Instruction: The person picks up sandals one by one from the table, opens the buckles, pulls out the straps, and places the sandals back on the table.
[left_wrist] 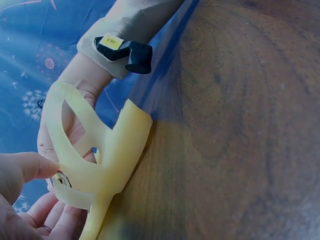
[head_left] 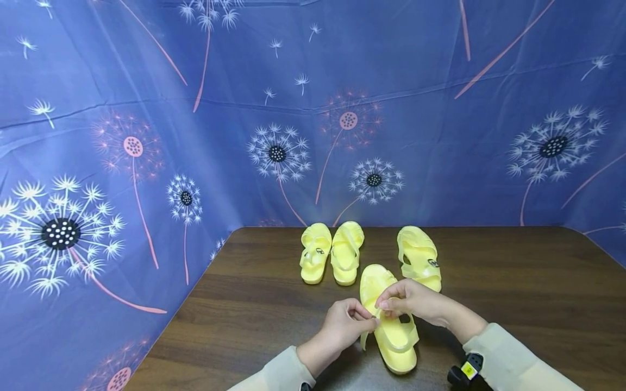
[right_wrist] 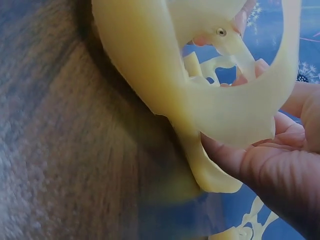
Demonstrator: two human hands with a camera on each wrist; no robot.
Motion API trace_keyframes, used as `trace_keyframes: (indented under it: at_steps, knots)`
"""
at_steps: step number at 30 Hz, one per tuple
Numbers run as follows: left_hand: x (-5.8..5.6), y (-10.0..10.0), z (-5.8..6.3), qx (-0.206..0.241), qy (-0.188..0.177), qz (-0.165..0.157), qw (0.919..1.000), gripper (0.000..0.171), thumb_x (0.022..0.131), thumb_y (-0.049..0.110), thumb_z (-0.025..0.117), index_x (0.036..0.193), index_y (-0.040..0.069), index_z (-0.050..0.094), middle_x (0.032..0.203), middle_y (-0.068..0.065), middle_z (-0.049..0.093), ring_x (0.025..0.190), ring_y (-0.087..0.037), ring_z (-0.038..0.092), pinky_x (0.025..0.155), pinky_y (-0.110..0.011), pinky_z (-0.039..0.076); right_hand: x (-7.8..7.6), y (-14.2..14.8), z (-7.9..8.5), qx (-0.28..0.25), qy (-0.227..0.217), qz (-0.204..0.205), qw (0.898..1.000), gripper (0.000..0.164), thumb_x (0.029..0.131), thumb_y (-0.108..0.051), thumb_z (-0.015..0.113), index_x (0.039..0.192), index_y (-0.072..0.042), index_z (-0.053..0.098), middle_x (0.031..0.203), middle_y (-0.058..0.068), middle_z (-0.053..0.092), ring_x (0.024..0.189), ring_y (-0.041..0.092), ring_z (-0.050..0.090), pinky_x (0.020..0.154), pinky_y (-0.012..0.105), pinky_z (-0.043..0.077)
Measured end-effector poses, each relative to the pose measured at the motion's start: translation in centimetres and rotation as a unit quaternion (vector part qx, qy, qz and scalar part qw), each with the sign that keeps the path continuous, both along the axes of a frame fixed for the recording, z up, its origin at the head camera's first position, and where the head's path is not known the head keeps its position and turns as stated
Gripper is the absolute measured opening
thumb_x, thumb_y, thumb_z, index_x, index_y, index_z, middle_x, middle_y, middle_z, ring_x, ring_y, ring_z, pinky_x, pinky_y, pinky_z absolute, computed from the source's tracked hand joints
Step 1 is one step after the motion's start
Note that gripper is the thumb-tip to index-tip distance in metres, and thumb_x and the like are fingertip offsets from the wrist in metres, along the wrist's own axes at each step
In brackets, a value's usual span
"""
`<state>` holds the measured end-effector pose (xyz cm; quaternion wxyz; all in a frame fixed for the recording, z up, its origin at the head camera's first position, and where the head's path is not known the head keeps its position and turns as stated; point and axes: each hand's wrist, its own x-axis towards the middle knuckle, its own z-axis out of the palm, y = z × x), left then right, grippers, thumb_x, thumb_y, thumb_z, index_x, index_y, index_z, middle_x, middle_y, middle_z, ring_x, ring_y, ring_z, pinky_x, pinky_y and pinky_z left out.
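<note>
A yellow sandal (head_left: 398, 359) lies on the brown table with its heel toward me, between both hands. My left hand (head_left: 342, 324) pinches the end of its strap at the left side, thumb and forefinger meeting by the small metal buckle (left_wrist: 62, 179) in the left wrist view. From the right, my right hand (head_left: 418, 301) reaches over the sandal and pinches the strap close to the left fingertips. A metal stud (right_wrist: 221, 32) shows on the strap in the right wrist view. The fingers partly hide where the strap ends meet.
Two yellow sandals, a left one (head_left: 315, 258) and a right one (head_left: 345, 255), stand side by side at the back of the wooden table (head_left: 235, 304). Another yellow sandal (head_left: 419, 255) lies beyond my right hand. A blue dandelion-patterned cloth (head_left: 430, 108) hangs behind.
</note>
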<state>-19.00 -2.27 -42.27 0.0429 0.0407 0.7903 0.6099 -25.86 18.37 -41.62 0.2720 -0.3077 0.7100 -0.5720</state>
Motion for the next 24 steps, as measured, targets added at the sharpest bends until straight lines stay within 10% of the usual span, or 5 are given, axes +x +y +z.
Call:
trace_keyframes:
  at_steps: [16, 24]
  knots:
    - [0.0, 0.5, 0.1, 0.004, -0.002, -0.014, 0.9999, 0.014, 0.073, 0.006, 0.079, 0.075, 0.002, 0.066, 0.063, 0.004, 0.064, 0.055, -0.003, 0.054, 0.052, -0.017, 0.044, -1.0, 0.8, 0.0, -0.009, -0.070, 0.017, 0.997, 0.034, 0.095, -0.014, 0.061, 0.115, 0.014, 0.058, 0.103, 0.005, 0.069, 0.095, 0.019, 0.067, 0.084, 0.034, 0.056]
    - [-0.1, 0.2, 0.2, -0.023, 0.006, 0.001, 0.9997, 0.015, 0.072, 0.007, 0.081, 0.073, 0.003, 0.066, 0.060, 0.002, 0.064, 0.053, -0.003, 0.053, 0.050, -0.018, 0.042, -1.8, -0.7, 0.9, 0.028, -0.010, 0.075, 0.997, 0.030, 0.090, -0.012, 0.068, 0.105, 0.014, 0.063, 0.093, 0.004, 0.071, 0.082, 0.013, 0.068, 0.076, 0.031, 0.058]
